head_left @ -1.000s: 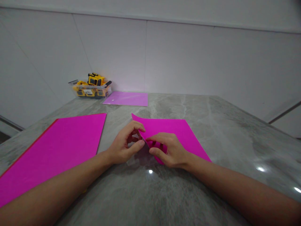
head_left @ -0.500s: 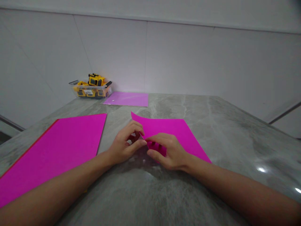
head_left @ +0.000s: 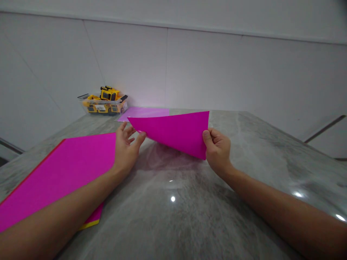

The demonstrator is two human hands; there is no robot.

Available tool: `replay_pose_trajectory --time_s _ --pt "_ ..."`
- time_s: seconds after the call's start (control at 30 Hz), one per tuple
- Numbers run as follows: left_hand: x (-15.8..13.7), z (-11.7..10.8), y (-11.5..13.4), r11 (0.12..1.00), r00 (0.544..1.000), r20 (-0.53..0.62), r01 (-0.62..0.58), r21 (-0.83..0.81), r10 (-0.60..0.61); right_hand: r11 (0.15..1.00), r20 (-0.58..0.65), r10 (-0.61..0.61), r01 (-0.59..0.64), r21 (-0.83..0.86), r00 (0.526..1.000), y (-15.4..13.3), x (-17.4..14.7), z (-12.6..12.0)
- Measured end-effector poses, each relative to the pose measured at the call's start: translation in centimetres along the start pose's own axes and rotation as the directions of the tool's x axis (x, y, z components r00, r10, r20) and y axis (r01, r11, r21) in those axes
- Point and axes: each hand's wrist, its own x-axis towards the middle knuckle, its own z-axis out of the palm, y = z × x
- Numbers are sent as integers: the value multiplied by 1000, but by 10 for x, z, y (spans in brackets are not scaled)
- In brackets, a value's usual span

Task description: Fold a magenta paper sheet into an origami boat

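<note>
A bright pink sheet of paper [head_left: 176, 130] is raised off the table, tilted and slightly curved. At its right edge my right hand [head_left: 219, 148] is closed, the thumb pressing on the paper's near face. My left hand [head_left: 127, 146] has its thumb against the lower left edge; its other fingers are partly spread behind the left corner. To the left lies a larger stack of pink paper [head_left: 67, 166] with red and yellow showing along its edges. My left forearm crosses over that stack and hides part of it.
A clear plastic box [head_left: 103, 108] with several yellow toy vehicles [head_left: 109, 94] stands at the far left, against the white wall [head_left: 203, 72]. Beside it lies a flat lilac sheet [head_left: 151, 112], partly covered by the raised paper. The grey marbled tabletop [head_left: 168, 224] reflects lights.
The pink sheet has come up off the table and turned. My hands have moved apart, the right one to the sheet's right edge and the left one to its left corner.
</note>
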Motion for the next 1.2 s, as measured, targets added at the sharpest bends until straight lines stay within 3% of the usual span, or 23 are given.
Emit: replay_pose_trajectory --time_s 0.17,0.37,0.6,0.7,0.8,0.87,1.0,1.2 --pt "1 -4 -7 996 992 128 -4 85 -7 992 -78 104 -98 79 991 18 7 0" --pt "-5 -4 -2 997 997 72 -29 68 25 994 -130 65 -53 95 989 14 16 -4" --pt "-7 0 11 996 997 -29 -70 54 71 945 -57 102 -79 318 993 -2 21 -5" --pt "-9 0 9 999 994 105 -39 -26 41 952 -163 25 27 305 986 -8 29 -12" --pt "-14 -1 9 998 947 321 28 -60 -7 949 -283 -41 125 288 958 -18 42 -21" --pt "-17 -2 11 995 917 396 75 -61 -45 937 -338 -60 169 305 939 -25 50 -27" --pt "-20 -1 17 981 885 455 166 -100 -104 927 -350 -53 177 332 935 -33 58 -35" --pt "-21 1 20 967 879 433 248 -62 -198 930 -218 9 72 359 976 -26 61 -39"
